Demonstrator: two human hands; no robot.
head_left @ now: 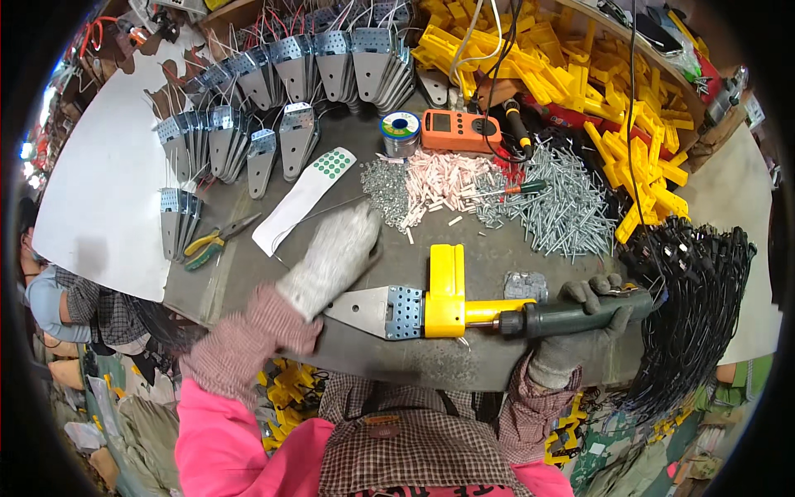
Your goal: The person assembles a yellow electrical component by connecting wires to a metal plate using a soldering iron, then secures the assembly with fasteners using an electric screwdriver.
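Note:
My right hand point(592, 311), in a grey glove, is wrapped round a dark green electric screwdriver point(546, 320) lying level. Its bit points left into the yellow plastic handle point(445, 291). That handle is joined to a grey, tapering metal plate point(364, 310) with a perforated blue-silver end. My left hand point(335, 248), in a white glove, reaches over the plate beside a heap of small metal nuts point(383, 189). Its fingers are drawn together, and whatever they pinch is hidden. A white strip with green dots point(302, 199) lies left of this hand.
Pliers point(217, 242) and stacked metal plates point(228, 141) lie left. Behind are a solder spool point(400, 142), an orange meter point(458, 131), pale pink sleeves point(447, 184) and long screws point(571, 203). Yellow plastic parts point(546, 66) fill the back right; black cables point(687, 306) hang off the right edge.

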